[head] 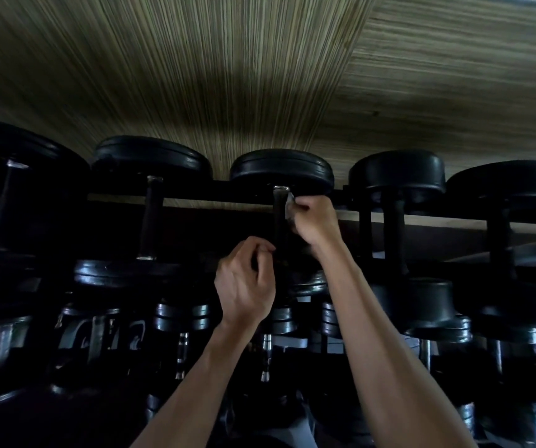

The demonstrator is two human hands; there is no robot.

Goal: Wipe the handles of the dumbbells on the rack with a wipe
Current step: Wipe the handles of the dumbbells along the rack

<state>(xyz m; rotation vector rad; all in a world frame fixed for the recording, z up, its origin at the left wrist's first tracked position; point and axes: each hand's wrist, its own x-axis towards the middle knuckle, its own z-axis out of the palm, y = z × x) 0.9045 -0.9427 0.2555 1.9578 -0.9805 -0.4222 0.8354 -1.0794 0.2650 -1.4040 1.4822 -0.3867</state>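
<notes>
Her right hand (316,221) pinches the wipe (290,206) against the middle dumbbell's handle (280,218), left hand (245,282) gripping lower; neighbouring handles seemingly remain.

**Striped wall behind, lower tier below**

A wall (195,59) covered in fine olive-and-tan stripes is filling the upper half of the view. A second panel (470,76) with the same striping is meeting it at a slanted seam toward the upper right corner. A dark shadow (228,101) is falling across the wall's middle. Along the bottom edge, smaller chrome-handled weights (182,318) are sitting in dim light, their details too dark to tell.
</notes>
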